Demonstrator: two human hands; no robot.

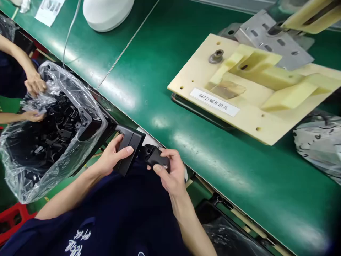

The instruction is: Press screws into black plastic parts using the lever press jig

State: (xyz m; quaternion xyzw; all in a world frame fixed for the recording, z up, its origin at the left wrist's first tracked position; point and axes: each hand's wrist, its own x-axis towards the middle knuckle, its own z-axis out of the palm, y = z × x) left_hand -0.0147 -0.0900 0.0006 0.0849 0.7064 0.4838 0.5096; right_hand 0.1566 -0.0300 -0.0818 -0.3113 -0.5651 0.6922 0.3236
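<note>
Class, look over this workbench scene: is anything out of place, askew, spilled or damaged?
One oddity: a brownish patch on the cream fixture, beside its white label, looks discoloured against the paler surface around it. Whether it is a stain or wear, I cannot tell. No spill shows.

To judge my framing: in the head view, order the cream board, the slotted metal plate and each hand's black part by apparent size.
Largest to smallest:
1. Cream board
2. Slotted metal plate
3. Boxy black part in left hand
4. Smaller black part in right hand, partly covered
</note>
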